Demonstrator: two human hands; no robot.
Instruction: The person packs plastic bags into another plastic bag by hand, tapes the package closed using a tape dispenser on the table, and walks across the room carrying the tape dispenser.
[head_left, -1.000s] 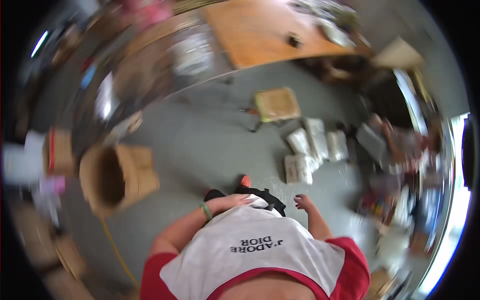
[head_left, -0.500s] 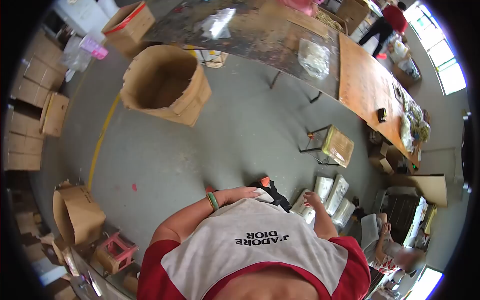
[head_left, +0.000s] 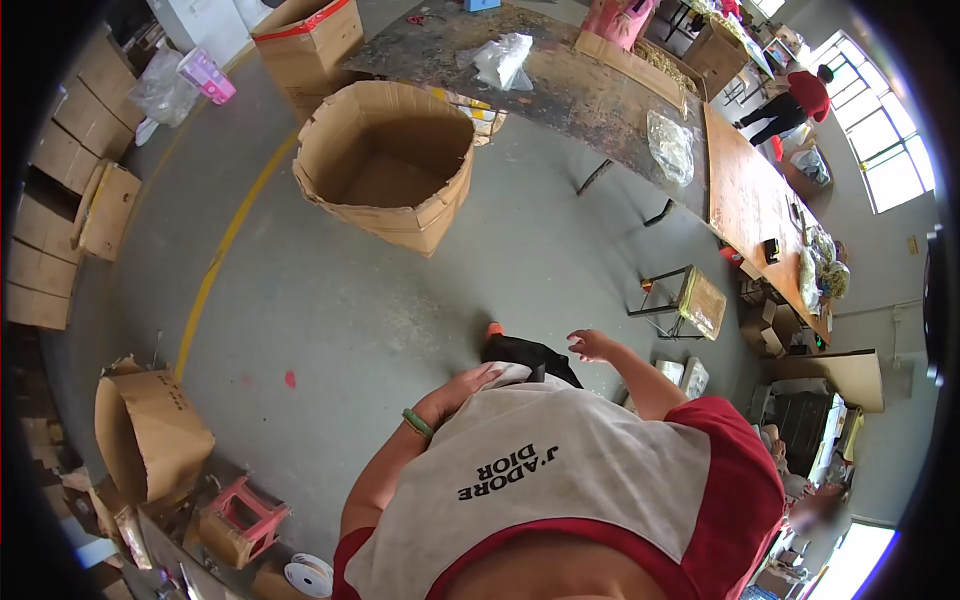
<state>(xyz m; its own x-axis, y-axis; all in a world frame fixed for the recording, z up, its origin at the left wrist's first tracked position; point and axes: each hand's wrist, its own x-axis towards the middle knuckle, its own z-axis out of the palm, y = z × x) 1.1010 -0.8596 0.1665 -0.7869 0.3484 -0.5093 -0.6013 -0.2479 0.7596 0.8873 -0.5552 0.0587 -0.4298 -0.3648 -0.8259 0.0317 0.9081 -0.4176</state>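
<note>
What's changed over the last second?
View swung left: the stool and big carton slid right in frame. The right hand moved forward; its arm now partly hides the white packs. No visible grab or release. The left hand stayed at the shirt front.

Around me I see stacked cartons (head_left: 45,235) at the left edge, a pink stool (head_left: 271,516) lower left, and a wooden-topped table (head_left: 745,175) upper right near a bright window (head_left: 868,118).
</note>
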